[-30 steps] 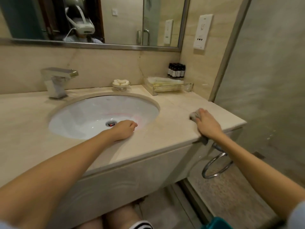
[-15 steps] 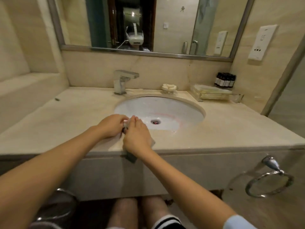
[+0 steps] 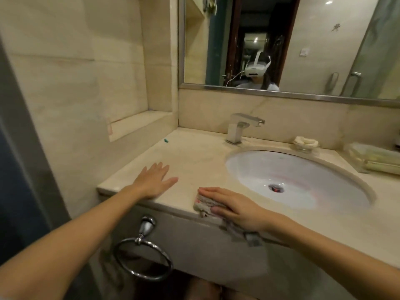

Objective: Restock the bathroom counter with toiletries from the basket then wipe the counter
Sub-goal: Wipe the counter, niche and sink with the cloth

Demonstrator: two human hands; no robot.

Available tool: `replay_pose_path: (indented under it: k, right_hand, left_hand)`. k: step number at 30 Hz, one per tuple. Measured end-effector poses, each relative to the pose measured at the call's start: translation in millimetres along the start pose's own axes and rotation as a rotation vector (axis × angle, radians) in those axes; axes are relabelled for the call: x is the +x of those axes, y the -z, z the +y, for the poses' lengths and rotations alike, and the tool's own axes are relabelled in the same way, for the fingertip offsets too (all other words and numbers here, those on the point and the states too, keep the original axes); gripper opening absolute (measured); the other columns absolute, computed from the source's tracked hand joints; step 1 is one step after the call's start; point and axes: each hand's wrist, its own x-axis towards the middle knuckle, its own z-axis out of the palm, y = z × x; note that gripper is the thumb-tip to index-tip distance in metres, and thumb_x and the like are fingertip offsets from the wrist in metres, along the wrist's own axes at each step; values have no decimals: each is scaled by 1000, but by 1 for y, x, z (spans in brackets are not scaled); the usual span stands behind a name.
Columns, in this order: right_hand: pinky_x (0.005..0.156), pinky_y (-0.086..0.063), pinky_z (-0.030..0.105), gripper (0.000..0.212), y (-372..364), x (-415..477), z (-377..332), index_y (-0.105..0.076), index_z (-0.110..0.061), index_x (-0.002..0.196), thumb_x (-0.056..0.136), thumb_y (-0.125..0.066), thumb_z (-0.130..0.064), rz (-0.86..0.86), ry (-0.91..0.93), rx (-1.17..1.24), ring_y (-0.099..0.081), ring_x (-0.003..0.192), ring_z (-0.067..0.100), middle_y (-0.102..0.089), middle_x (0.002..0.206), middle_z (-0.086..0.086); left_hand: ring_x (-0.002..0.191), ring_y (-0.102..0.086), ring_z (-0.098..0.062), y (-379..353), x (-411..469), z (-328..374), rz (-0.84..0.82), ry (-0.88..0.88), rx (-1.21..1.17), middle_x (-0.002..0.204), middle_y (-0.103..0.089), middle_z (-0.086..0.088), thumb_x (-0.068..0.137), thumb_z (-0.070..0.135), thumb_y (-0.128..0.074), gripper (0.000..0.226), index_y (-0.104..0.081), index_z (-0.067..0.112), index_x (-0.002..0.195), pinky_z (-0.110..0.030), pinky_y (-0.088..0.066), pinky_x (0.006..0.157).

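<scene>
From the head view, a pale marble bench (image 3: pixel 194 152) is running along a tiled bathroom wall, carrying an oval white sink (image 3: pixel 303 169) with a square chrome faucet (image 3: pixel 238 128) behind it. A mirror (image 3: pixel 324 40) is hanging above. A soap dish (image 3: pixel 306 144) and a clear tray (image 3: pixel 376 161) are sitting at the right rear, and a towel ring (image 3: pixel 142 258) is hanging below the front edge. A folded cloth (image 3: pixel 204 202) is lying at the bench's front edge, left of the sink, partly drooping over it. The right hand (image 3: pixel 236 204) is pressing flat on the cloth, fingers straight. The left hand (image 3: pixel 153 180) is resting palm-down on bare marble just beside it, fingers spread, holding nothing.
</scene>
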Motion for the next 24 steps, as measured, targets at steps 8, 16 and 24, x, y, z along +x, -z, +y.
replay_pose_path:
  k: [8, 16, 24]
  right_hand:
    - [103, -31, 26, 49, 7, 110, 78, -37, -31, 143, 96, -40, -41, 130, -50, -98, -37, 118, 17, -36, 135, 4]
    - [88, -34, 28, 46, 21, 200, 189, -35, -19, 145, 101, -36, -32, 411, -503, -348, -41, 109, 25, -46, 119, 8]
    - [96, -38, 38, 38, 33, 317, 252, -45, -13, 134, 99, -41, -27, 495, -613, -209, -40, 117, 32, -45, 128, 14]
  left_hand:
    - [148, -4, -22, 6, 55, -35, 58, 128, -31, 160, -5, -8, 98, 50, -24, 62, -14, 19, 151, -38, -5, 120]
    - [146, -15, -20, 15, 152, -46, 169, 111, -122, 158, -18, -6, 99, 43, -34, 58, -24, 16, 149, -32, -17, 119]
    - [103, -54, -20, 14, 226, -40, 470, 105, 51, 113, -59, 0, 98, 29, -40, 28, -64, 21, 112, -30, -43, 78]
